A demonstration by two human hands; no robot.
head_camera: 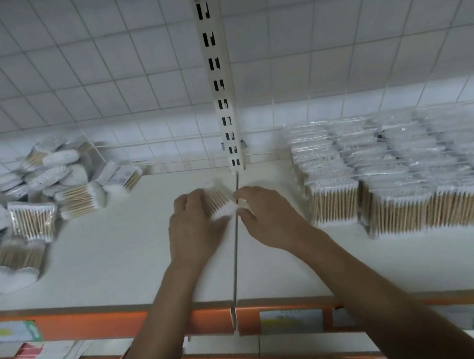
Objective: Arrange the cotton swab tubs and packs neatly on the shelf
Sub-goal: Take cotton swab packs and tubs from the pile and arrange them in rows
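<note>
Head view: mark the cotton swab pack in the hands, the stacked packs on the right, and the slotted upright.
cotton swab pack (219, 201), head view, middle of its wooden sticks
stacked packs (402, 217), head view, front row's wooden sticks
slotted upright (218, 74), head view, bare metal between slots

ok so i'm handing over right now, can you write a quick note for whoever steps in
Left hand: grips one swab pack at the middle of the shelf, by the seam.
Right hand: pinches that pack's right end.
Done: neat rows of packs fill the right side.
To do: place the held pack, then sort the jumbled pile of heart tubs and packs on the left side.
</note>
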